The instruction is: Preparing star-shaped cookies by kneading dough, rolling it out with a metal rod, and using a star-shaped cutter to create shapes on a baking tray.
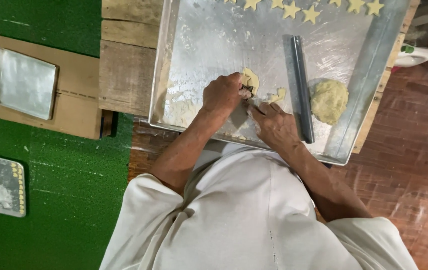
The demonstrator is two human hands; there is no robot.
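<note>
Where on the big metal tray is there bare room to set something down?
The tray is bare between the star row and both hands, left of the rolling pin. It is crowded around the left hand, right hand and dough ball.

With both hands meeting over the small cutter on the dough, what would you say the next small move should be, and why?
Probably lift the cutter off the dough scrap: the left hand grips it, the right hand steadies beside it, and finished stars line the tray.

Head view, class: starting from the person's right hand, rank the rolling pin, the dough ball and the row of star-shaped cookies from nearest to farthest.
From the right hand:
1. Rolling pin, just to its right, about touching.
2. Dough ball, beyond the pin, farther right.
3. Star-shaped cookies, along the tray's far edge.
</note>
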